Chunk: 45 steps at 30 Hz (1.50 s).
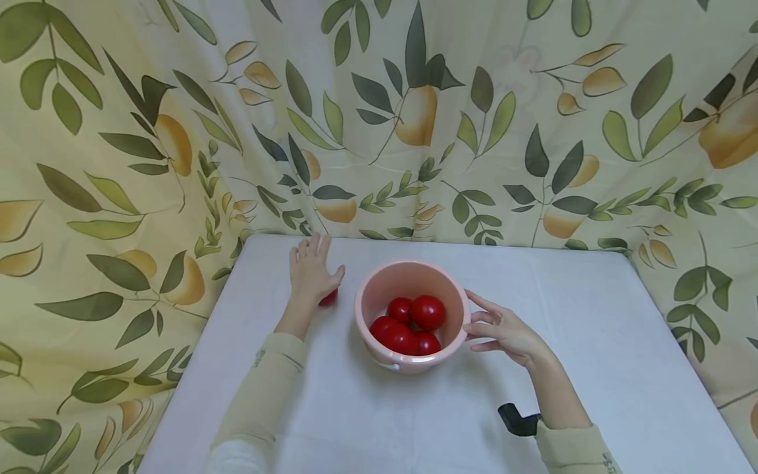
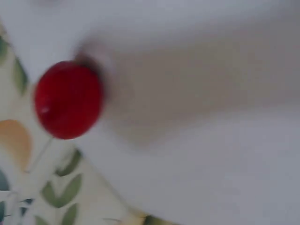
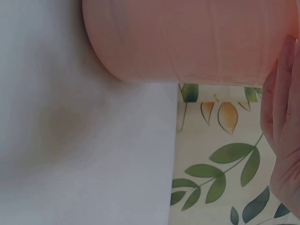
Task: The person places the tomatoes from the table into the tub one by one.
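A pink bucket (image 1: 414, 266) stands upright in the middle of the table, and several glossy red tomatoes (image 1: 428, 312) lie in it. To its left, my left hand (image 1: 310, 271) is spread above another tomato (image 1: 328, 297), which is partly hidden by the hand. That same tomato (image 2: 69, 100) shows whole in the left wrist view, with its shadow beside it; whether the hand touches it I cannot tell. My right hand (image 1: 503, 332) rests its extended fingers against the bucket's right side near the rim. Its fingers (image 3: 285, 93) lie along the bucket wall (image 3: 197, 42) in the right wrist view.
A white cloth covers the table (image 1: 592, 316). Behind its far edge and on both sides hangs a curtain (image 1: 379, 118) printed with leaves and yellow fruit. A black strap (image 1: 518, 420) sticks out at the right wrist. Part of the bucket's white handle (image 1: 387, 365) shows at its front.
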Available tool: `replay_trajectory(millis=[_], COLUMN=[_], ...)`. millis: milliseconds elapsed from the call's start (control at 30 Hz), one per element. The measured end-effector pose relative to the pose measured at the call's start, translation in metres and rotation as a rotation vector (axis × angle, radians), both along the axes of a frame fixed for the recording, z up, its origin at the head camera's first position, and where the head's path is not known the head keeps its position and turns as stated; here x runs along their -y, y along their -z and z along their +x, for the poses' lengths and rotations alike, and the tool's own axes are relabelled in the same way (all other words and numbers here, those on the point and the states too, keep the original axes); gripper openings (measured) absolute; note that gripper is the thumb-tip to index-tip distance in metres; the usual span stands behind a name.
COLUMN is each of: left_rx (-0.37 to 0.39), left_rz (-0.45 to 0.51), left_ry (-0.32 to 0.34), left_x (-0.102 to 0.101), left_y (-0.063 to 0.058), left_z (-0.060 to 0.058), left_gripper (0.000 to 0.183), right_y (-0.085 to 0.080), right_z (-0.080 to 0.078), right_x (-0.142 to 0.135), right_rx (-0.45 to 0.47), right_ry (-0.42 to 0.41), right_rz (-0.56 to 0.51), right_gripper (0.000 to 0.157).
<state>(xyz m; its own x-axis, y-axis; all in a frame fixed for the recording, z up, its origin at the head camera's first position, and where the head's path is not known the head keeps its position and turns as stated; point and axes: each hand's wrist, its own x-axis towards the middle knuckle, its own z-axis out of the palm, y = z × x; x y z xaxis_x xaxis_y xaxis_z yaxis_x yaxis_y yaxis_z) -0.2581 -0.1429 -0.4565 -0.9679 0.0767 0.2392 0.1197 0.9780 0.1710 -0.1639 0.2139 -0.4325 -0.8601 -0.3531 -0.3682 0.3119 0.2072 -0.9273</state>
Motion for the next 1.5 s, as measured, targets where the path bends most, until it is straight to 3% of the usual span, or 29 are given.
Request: replay_trajectory(millis=[133, 300, 567, 733, 967, 1133, 1300, 1500], left_rx=[0.125, 0.228, 0.353, 0.369, 0.273, 0.255, 0.19, 0.05], left_rz=[-0.011, 0.028, 0.063, 0.075, 0.086, 0.067, 0.064, 0.015], left_ry=[-0.082, -0.117, -0.166, -0.169, -0.164, -0.178, -0.179, -0.12], left_x=[0.014, 0.022, 0.026, 0.027, 0.026, 0.026, 0.026, 0.022], left_y=[0.03, 0.059, 0.077, 0.082, 0.091, 0.093, 0.085, 0.059], left_z=[0.001, 0.007, 0.016, 0.018, 0.017, 0.016, 0.015, 0.008], left_gripper=[0.075, 0.081, 0.091, 0.088, 0.078, 0.076, 0.071, 0.067], right_y=[0.001, 0.002, 0.002, 0.001, 0.003, 0.003, 0.004, 0.006], right_z=[0.0, 0.0, 0.0, 0.001, 0.0, 0.0, 0.0, 0.0], right_x=[0.0, -0.001, 0.0, -0.001, 0.0, -0.001, -0.001, -0.001], right_rx=[0.0, -0.002, 0.0, -0.013, 0.0, -0.009, -0.011, -0.006], right_ry=[0.0, 0.0, 0.011, 0.01, 0.018, 0.013, 0.017, 0.017], right_rz=[-0.008, -0.012, -0.009, -0.01, -0.001, -0.002, -0.004, -0.005], right_gripper=[0.078, 0.078, 0.078, 0.077, 0.077, 0.077, 0.077, 0.078])
